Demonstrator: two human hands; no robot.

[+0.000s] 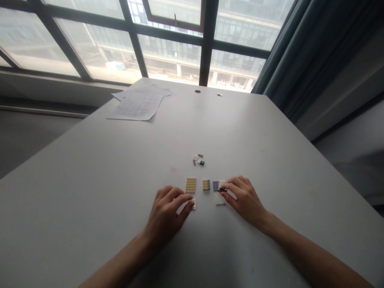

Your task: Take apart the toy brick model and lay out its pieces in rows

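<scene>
I sit or stand at a broad white tabletop (210, 132), its pale, smooth surface running away from me and narrowing toward a wall of windows (171, 54) in dark frames. Daylight comes through the panes and leaves a soft sheen on the far half, while the part nearest me lies in shadow; a building (243, 28) shows outside. A blue-grey curtain (285, 60) hangs at the right, and grey floor (33, 138) shows beyond the left edge. Overlapping printed papers (136, 106) lie at the far left, and two small round fittings (197, 91) sit near the far edge. The building pieces are close to me, around the middle: a small loose cluster (195, 159) farthest out, then a tan studded plate (191, 185), a yellow-and-grey block (206, 185), and a grey plate (215, 185) near my right hand (244, 200), which pinches a small dark piece (222, 190) above a white piece (220, 200). My left hand (172, 206) has its thumb and forefinger at a white studded piece (194, 204); I cannot tell whether they grip it.
</scene>
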